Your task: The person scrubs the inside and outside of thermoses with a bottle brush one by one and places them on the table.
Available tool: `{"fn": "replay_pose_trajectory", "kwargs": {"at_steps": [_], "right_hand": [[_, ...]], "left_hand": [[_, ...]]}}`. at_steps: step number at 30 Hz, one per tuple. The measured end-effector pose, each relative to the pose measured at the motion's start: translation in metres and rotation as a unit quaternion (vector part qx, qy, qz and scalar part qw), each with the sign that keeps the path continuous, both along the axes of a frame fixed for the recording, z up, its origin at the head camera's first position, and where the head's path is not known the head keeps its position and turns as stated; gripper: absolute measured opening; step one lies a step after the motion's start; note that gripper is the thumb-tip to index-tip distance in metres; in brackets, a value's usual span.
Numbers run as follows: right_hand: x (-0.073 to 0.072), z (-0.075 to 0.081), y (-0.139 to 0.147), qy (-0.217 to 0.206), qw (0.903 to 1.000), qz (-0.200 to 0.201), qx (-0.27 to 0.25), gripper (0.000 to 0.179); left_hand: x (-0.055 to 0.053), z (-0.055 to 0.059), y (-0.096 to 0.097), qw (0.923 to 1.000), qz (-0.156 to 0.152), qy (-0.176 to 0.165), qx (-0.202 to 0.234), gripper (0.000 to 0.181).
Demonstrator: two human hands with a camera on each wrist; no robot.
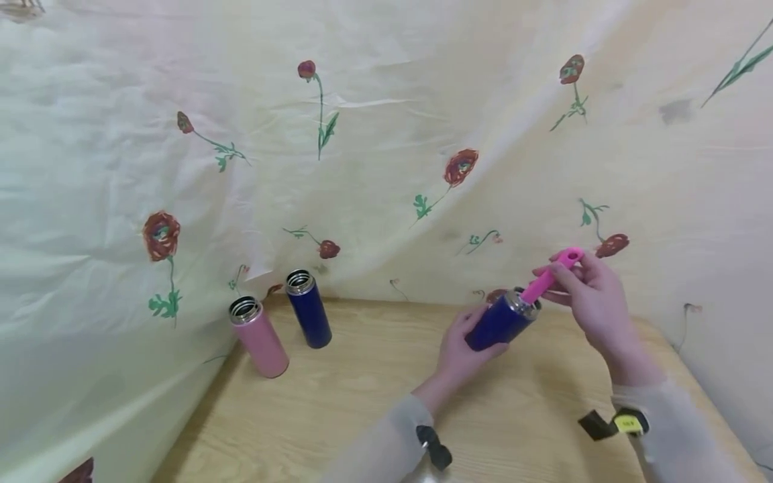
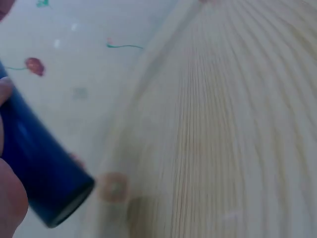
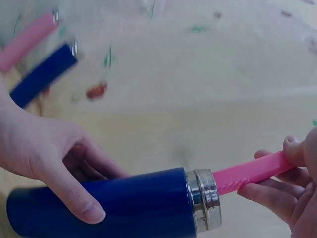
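Above the right part of the table, my left hand (image 1: 460, 347) grips a dark blue metal bottle (image 1: 498, 325) round its body. The bottle is tilted, its open steel mouth (image 3: 204, 201) towards my right hand (image 1: 598, 302). That hand pinches a pink handle (image 1: 551, 278) with a hole in its end, which looks like the handle of a bottle brush. It enters the mouth, and its far end is hidden inside the bottle. In the left wrist view the blue bottle's base (image 2: 72, 203) hangs clear of the table.
At the table's left stand two open bottles without lids, one pink (image 1: 262, 342) and one dark blue (image 1: 311, 314). A flower-printed cloth (image 1: 386, 168) hangs behind the wooden table (image 1: 362, 402) and along its left side. Straps (image 1: 433, 448) are on both wrists.
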State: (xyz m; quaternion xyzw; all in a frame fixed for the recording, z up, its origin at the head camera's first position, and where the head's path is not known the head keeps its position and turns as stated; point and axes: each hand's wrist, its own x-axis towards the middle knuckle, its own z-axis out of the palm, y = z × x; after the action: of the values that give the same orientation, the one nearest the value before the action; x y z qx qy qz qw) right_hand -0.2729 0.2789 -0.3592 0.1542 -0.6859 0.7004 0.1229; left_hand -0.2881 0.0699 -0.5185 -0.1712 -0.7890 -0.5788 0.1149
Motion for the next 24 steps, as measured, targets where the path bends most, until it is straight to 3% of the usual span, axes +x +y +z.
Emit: {"fn": "replay_pose_trajectory", "kwargs": {"at_steps": [2, 6, 11, 15, 24], "right_hand": [[0.012, -0.008, -0.006, 0.026, 0.9995, 0.016, -0.002, 0.008], [0.026, -0.022, -0.022, 0.082, 0.9952, 0.054, 0.001, 0.006], [0.038, -0.042, -0.04, 0.106, 0.9912, 0.077, -0.015, 0.008], [0.048, -0.048, -0.058, 0.094, 0.9936, 0.054, -0.03, 0.008], [0.063, -0.052, -0.083, 0.023, 0.9974, -0.046, -0.05, 0.028]], "left_hand": [[0.006, 0.003, -0.018, 0.9993, -0.025, 0.018, -0.022, 0.077], [0.014, 0.014, -0.052, 0.9981, -0.054, 0.024, -0.02, 0.076], [0.02, 0.019, -0.083, 0.9956, -0.088, 0.029, -0.014, 0.075], [0.024, 0.017, -0.099, 0.9946, -0.097, 0.035, -0.017, 0.075], [0.029, 0.014, -0.122, 0.9941, -0.084, 0.068, -0.003, 0.073]]}}
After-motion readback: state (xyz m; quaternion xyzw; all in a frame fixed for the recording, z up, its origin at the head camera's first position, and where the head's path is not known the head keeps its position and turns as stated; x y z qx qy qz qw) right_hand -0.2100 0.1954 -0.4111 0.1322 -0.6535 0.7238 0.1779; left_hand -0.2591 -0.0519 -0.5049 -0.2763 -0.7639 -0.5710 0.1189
